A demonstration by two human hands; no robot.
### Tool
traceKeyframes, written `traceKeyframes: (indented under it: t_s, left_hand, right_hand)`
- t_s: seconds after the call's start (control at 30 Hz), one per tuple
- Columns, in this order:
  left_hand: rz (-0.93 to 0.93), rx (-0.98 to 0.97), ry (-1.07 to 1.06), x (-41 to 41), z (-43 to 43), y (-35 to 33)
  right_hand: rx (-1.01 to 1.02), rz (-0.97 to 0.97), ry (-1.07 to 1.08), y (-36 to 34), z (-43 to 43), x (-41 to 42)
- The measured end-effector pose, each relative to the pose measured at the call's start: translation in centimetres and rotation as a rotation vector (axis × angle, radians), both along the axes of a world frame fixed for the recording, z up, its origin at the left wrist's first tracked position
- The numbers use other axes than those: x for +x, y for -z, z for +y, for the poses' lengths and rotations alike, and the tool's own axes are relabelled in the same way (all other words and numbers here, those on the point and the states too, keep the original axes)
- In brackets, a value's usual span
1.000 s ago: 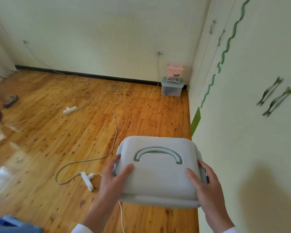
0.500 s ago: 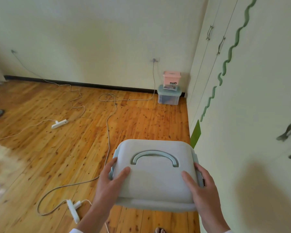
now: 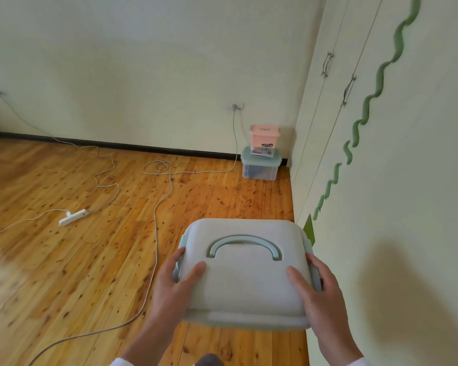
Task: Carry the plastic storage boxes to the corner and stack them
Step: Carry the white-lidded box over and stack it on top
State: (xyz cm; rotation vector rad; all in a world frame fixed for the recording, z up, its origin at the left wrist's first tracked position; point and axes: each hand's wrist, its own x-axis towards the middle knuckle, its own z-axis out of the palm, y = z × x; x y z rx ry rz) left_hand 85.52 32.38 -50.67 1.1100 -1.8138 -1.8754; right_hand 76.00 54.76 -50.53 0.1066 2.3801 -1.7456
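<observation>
I hold a pale grey-green plastic storage box point(image 3: 245, 283) in front of me, lid up, its curved handle folded flat on top. My left hand point(image 3: 173, 289) grips its left side with the thumb on the lid. My right hand point(image 3: 319, 294) grips its right side the same way. In the far corner a clear box with a green lid point(image 3: 261, 165) stands on the floor, and a small pink box point(image 3: 264, 136) sits on top of it.
Cables point(image 3: 156, 215) snake across the wooden floor point(image 3: 77, 273), with a white power strip point(image 3: 73, 217) at the left. A cream wardrobe point(image 3: 381, 180) with metal handles and green wavy trim runs along the right. A plug hangs on the back wall above the stack.
I have moved forward along the wardrobe with the box; the corner stack looks nearer and the closest power strip has dropped out of view. Both hands keep the same grip.
</observation>
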Motion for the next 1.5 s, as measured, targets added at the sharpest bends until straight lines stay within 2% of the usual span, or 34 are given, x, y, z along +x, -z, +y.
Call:
traceKeyframes:
  t_s: [0.33, 0.77, 1.1, 1.5]
  left_hand:
    - [-0.02, 0.013, 0.009, -11.2, -6.1, 1.0]
    - [0.067, -0.028, 0.153, -31.5, -21.3, -0.6]
    - [0.017, -0.036, 0.203, -44.4, -25.2, -1.0]
    - [-0.019, -0.064, 0.184, -66.5, -25.3, 0.5]
  right_hand:
    - [-0.005, 0.001, 0.01, 0.3, -5.9, -10.7]
    - [-0.079, 0.036, 0.109, -1.0, -19.7, -28.5]
    - [-0.092, 0.018, 0.151, -0.8, -23.8, -40.7]
    - [-0.092, -0.013, 0.134, 1.1, -23.8, -63.5]
